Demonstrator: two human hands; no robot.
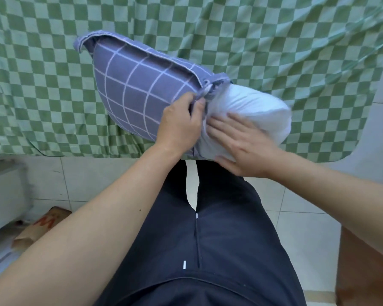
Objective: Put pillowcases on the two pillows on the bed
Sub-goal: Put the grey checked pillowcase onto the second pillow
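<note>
A white pillow (254,109) lies at the near edge of the bed, its left part inside a blue-grey pillowcase (135,89) with a white grid pattern. The right end of the pillow sticks out bare. My left hand (179,122) pinches the bunched open edge of the pillowcase. My right hand (243,142) lies flat with straight fingers on the bare white pillow, just right of the case's opening. Only one pillow is in view.
The bed is covered by a green and white checkered sheet (274,40). I stand on a pale tiled floor (305,221) at the bed's edge. A brown paper bag (40,228) lies at the lower left beside white furniture (5,195). A brown wooden piece (367,274) stands at the lower right.
</note>
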